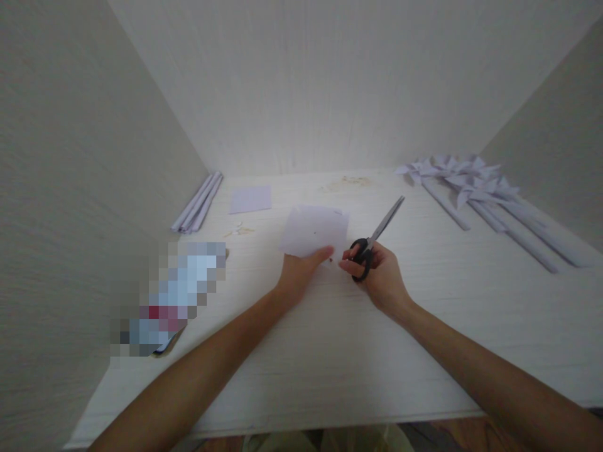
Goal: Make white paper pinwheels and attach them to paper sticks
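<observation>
Right around the middle of the table [292,370], between its left and right edges, a white paper sheet [313,227] is held by the left hand [299,274], the thumb lying over the corner nearest the right hand [382,276]. A small dark dot marks the sheet, and a tiny reddish speck [330,260] shows by the thumb tip, too small to identify.

Just beside the sheet, the right hand grips black-handled scissors [362,258], fingers wrapped around the loops; the blades lie together and point toward the table's far edge, slanting right.

At the far left corner lies a bundle of rolled paper tubes [198,202]. Near it, toward the far edge, rests a flat pale square of paper [250,199], with a few small pale bits [241,231] on the near side of it. More beige bits [353,181] are scattered by the far edge, right of its middle. Paper pinwheels [475,182] crowd the far right corner, overlapping, their paper sticks [532,243] slanting toward the right edge. Along the left edge, a flat object [168,342] is mostly hidden by pixelation.
</observation>
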Tool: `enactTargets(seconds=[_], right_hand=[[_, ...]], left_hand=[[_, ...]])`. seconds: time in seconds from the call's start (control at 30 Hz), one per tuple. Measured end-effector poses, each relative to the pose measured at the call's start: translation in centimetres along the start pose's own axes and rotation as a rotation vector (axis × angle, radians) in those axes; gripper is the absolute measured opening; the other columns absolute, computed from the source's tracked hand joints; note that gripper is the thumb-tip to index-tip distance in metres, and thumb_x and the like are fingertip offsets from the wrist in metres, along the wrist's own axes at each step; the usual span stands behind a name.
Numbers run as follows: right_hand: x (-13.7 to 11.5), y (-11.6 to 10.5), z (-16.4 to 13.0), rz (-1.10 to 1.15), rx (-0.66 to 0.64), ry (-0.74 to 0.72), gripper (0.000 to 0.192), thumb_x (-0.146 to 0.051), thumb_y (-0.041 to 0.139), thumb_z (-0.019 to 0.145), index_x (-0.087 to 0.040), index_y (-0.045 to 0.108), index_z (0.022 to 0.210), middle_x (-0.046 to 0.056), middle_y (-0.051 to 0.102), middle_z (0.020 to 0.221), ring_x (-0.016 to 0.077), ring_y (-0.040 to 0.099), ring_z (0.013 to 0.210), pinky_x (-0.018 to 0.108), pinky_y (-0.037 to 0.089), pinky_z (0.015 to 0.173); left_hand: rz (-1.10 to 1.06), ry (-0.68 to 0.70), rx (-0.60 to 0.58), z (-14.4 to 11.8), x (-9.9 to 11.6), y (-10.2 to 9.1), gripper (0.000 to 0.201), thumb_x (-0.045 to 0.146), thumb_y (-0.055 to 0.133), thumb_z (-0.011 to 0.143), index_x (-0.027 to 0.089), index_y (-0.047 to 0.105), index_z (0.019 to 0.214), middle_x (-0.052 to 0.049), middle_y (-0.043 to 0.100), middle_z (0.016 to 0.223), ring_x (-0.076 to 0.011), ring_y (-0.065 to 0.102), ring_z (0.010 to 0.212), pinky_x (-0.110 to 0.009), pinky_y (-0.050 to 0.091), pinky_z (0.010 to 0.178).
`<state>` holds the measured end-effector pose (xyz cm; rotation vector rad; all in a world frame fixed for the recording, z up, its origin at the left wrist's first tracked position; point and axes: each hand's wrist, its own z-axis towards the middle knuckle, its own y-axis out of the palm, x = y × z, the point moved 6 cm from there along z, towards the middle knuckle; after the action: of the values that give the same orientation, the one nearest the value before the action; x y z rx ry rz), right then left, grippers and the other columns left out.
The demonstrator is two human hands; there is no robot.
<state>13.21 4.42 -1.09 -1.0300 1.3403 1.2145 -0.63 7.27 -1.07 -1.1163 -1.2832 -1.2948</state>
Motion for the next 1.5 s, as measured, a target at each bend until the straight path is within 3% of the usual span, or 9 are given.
enactTargets(seconds=[0.3, 0.6, 1.1, 1.37, 1.5], right_hand=[[-0.6, 0.5, -0.3, -0.105, -0.042, -0.042, 0.031, -0.020, 0.075, 0.045, -0.018, 0.050, 0.064, -0.001, 0.061, 0.066, 0.0098, 0.051, 0.053, 0.021, 0.039, 0.044], [-0.9, 0.1, -0.2, -0.117, 0.002, -0.082, 0.026, -0.019, 0.073, 0.049, -0.018, 0.050, 0.062, -0.002, 0.059, 0.061, 0.0086, 0.048, 0.050, 0.020, 0.037, 0.043], [-0.5, 0.0, -0.3, -0.076, 0.021, -0.049, 0.027, -0.021, 0.074, 0.049, -0.017, 0.050, 0.063, -0.001, 0.060, 0.063, 0.0089, 0.051, 0.052, 0.019, 0.039, 0.045], [-0.6, -0.3, -0.1, -0.126, 0.067, -0.067, 0.026, -0.024, 0.073, 0.051, -0.017, 0.051, 0.063, -0.001, 0.059, 0.063, 0.0089, 0.049, 0.053, 0.020, 0.037, 0.045], [-0.4, -0.4, -0.1, -0.105, 0.070, -0.052, 0.027, -0.025, 0.073, 0.051, -0.016, 0.051, 0.063, -0.001, 0.058, 0.062, 0.0078, 0.048, 0.052, 0.019, 0.037, 0.044]], left_hand=[[-0.083, -0.018, 0.007, 0.2, -0.3, -0.1, 0.024, 0.029, 0.066, 0.057, 0.016, 0.060, 0.077, -0.004, 0.064, 0.084, -0.0165, 0.057, 0.084, -0.031, 0.043, 0.080], [0.001, 0.005, 0.009, -0.1, 0.2, 0.1, 0.026, 0.028, 0.066, 0.057, 0.018, 0.061, 0.080, -0.002, 0.064, 0.075, -0.0166, 0.058, 0.083, -0.030, 0.043, 0.080], [0.103, 0.066, 0.019, -0.2, 0.4, -0.1, 0.032, 0.032, 0.066, 0.059, 0.017, 0.061, 0.087, -0.005, 0.064, 0.084, -0.0196, 0.056, 0.090, -0.037, 0.040, 0.087], [0.113, 0.058, -0.026, -0.5, 0.8, 0.2, 0.024, 0.032, 0.064, 0.060, 0.015, 0.061, 0.076, -0.005, 0.065, 0.080, -0.0176, 0.059, 0.078, -0.033, 0.046, 0.077], [0.109, 0.063, -0.048, -0.5, 0.8, 0.3, 0.025, 0.031, 0.065, 0.060, 0.016, 0.062, 0.080, -0.005, 0.065, 0.081, -0.0176, 0.059, 0.078, -0.034, 0.046, 0.077]])
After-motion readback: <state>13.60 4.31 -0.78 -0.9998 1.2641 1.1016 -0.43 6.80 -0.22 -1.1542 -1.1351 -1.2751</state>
